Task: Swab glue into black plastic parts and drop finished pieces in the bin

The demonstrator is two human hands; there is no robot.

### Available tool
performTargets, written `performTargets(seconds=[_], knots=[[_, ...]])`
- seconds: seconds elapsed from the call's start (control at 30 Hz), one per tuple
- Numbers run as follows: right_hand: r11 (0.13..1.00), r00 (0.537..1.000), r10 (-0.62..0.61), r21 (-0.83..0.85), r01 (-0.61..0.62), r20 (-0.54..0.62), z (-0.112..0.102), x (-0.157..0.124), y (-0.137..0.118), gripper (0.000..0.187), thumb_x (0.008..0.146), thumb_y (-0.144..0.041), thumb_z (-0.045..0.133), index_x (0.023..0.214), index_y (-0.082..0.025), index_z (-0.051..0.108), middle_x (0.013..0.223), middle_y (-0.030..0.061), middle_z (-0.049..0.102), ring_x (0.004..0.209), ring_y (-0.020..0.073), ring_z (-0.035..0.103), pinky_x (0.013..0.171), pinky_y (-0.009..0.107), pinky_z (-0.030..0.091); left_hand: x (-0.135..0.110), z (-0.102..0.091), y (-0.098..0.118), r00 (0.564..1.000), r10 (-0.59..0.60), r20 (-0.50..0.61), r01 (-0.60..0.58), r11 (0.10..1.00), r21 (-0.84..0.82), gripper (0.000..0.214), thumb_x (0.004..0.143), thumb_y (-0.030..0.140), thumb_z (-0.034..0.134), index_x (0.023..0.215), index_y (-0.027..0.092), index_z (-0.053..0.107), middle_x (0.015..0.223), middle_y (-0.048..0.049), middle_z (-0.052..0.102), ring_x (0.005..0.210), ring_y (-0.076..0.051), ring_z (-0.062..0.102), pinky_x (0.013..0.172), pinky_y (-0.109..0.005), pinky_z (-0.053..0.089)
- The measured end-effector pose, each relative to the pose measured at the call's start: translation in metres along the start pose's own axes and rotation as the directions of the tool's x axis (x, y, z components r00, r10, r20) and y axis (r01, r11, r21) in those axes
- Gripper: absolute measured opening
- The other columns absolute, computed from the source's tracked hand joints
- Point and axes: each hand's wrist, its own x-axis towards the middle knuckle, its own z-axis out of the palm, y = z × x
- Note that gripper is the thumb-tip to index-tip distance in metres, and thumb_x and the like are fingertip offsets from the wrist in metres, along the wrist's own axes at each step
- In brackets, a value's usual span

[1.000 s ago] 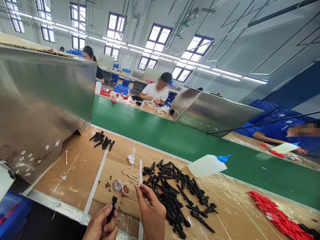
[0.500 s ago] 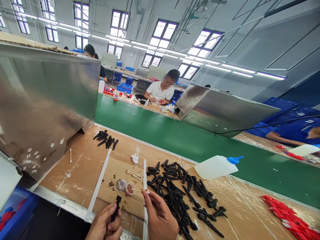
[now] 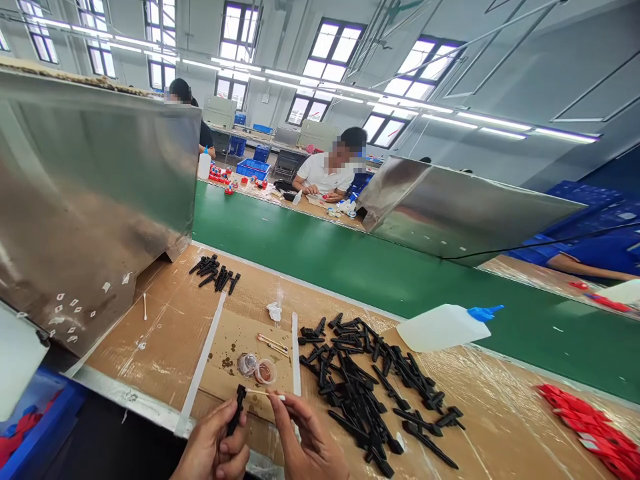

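At the bottom edge my left hand (image 3: 213, 447) is closed round a small black plastic part (image 3: 236, 410), held upright. Beside it, my right hand (image 3: 305, 440) pinches a thin cotton swab (image 3: 265, 394) whose tip touches the top of that part. Just beyond the hands sit two little round cups (image 3: 257, 369) of reddish-brown paste on the cardboard-covered bench (image 3: 165, 333). To the right of my hands lies a big heap of black plastic parts (image 3: 370, 380).
A smaller row of black parts (image 3: 216, 272) lies near a steel guard (image 3: 85, 200) at left. A white squeeze bottle with blue nozzle (image 3: 445, 325) lies by the green conveyor belt (image 3: 350, 267). Red parts (image 3: 590, 427) pile at right. Other people sit working across the belt.
The swab has moved from over the paste cups to the top of the black part. My view has shifted slightly, so the bench items sit further right.
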Motion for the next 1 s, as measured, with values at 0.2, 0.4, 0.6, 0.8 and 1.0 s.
performTargets(seconds=[0.2,0.4,0.6,0.8,1.0], knots=[[1.000,0.999,0.014,-0.014,-0.013,0.037,0.002,-0.001,0.004,0.028,0.078,-0.048,0.076,0.082,-0.020,0.078,0.078,0.0045,0.077,0.069,0.0185,0.073,0.068,0.023,0.059,-0.005,0.003,0.005,0.999,-0.025,0.045,0.023,0.999,0.027,0.045,0.072,0.059,0.077,0.081,0.020,0.059,0.045,0.0121,0.032,0.030,-0.001,0.018,0.034,-0.016,0.011],[1.000,0.999,0.020,0.006,-0.021,0.044,0.003,-0.002,0.005,0.023,0.079,-0.046,0.076,0.082,-0.022,0.077,0.077,0.0017,0.075,0.068,0.0154,0.071,0.069,0.020,0.056,-0.005,0.002,0.007,0.998,-0.019,0.063,0.015,0.999,0.050,0.044,0.073,0.060,0.076,0.082,0.020,0.058,0.045,0.0120,0.031,0.030,-0.002,0.019,0.035,-0.018,0.012],[1.000,0.999,-0.013,0.007,0.013,0.051,0.003,-0.004,0.001,0.026,0.080,-0.048,0.074,0.080,-0.022,0.077,0.077,0.0025,0.076,0.067,0.0166,0.071,0.067,0.023,0.056,-0.004,0.002,0.007,0.997,-0.021,0.071,0.017,0.998,0.053,0.044,0.073,0.059,0.076,0.082,0.020,0.058,0.045,0.0121,0.031,0.030,-0.002,0.018,0.035,-0.018,0.011],[1.000,1.000,-0.020,0.008,0.020,0.016,0.005,-0.002,-0.005,0.024,0.080,-0.046,0.075,0.079,-0.023,0.077,0.076,0.0010,0.075,0.066,0.0159,0.071,0.068,0.022,0.055,-0.003,0.000,0.007,0.998,-0.016,0.059,0.011,0.997,0.075,0.047,0.072,0.062,0.076,0.081,0.020,0.057,0.044,0.0123,0.030,0.030,-0.002,0.019,0.036,-0.018,0.011],[0.987,0.988,-0.153,-0.051,0.151,-0.025,0.004,0.002,-0.016,0.015,0.083,-0.040,0.074,0.078,-0.026,0.076,0.070,-0.0012,0.073,0.058,0.0139,0.066,0.063,0.023,0.054,-0.003,0.003,0.008,0.998,-0.023,0.052,0.018,0.996,0.085,0.047,0.070,0.060,0.078,0.080,0.019,0.058,0.044,0.0124,0.032,0.029,-0.001,0.019,0.036,-0.018,0.011]])
